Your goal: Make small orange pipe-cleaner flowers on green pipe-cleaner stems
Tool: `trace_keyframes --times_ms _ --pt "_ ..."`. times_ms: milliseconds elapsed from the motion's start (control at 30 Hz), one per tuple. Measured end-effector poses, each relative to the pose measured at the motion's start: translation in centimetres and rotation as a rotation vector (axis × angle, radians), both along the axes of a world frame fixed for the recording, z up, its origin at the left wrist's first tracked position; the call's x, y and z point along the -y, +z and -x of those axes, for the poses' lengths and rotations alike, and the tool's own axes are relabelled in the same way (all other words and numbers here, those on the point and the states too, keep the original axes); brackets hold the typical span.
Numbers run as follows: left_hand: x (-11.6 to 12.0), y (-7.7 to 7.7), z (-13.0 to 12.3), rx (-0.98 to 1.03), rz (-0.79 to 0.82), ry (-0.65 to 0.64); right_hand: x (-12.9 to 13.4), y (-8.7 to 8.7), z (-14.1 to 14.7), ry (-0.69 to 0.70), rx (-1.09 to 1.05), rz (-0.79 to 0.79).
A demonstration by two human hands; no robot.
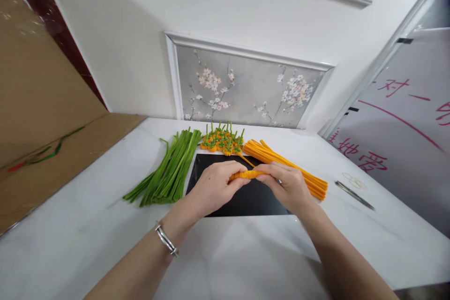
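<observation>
Between my two hands, an orange pipe cleaner [248,175] is bunched into tight zigzag folds, with a straight tail poking out toward the back. My left hand [221,180] pinches its left end between thumb and fingers. At the other end, my right hand [284,182] grips it the same way. Both hands are above a black mat [234,207]. Behind the mat sits a cluster of small orange pipe-cleaner pumpkins [223,140] with green stems. A bundle of orange pipe cleaners [291,164] lies to the right, partly behind my right hand.
Green pipe cleaners [174,171] lie in a pile left of the mat. Tweezers [355,194] and thin pale rings [354,180] rest on the white tabletop [225,258] at right. Cardboard [70,159] stands at the left, a whiteboard [404,126] at the right, a wall behind.
</observation>
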State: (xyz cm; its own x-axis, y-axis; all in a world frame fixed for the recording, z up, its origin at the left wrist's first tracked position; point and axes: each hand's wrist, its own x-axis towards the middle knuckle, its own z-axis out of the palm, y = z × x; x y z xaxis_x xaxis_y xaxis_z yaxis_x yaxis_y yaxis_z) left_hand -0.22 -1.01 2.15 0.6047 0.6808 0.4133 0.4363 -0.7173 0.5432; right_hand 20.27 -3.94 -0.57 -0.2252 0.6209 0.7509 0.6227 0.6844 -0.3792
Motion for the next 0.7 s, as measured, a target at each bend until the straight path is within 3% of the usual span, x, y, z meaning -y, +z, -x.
trace_keyframes --times_ms 267,533,700 --pt "0.0 -0.23 -0.2 0.04 -0.016 0.028 -0.01 -0.07 0.07 0.004 0.015 -0.011" --pt "0.14 -0.04 -0.06 -0.008 0.074 0.118 -0.04 -0.13 0.15 0.017 0.027 -0.03" --pt "0.29 0.19 -0.06 0.055 0.142 0.07 0.08 -0.13 0.18 0.042 0.011 -0.038"
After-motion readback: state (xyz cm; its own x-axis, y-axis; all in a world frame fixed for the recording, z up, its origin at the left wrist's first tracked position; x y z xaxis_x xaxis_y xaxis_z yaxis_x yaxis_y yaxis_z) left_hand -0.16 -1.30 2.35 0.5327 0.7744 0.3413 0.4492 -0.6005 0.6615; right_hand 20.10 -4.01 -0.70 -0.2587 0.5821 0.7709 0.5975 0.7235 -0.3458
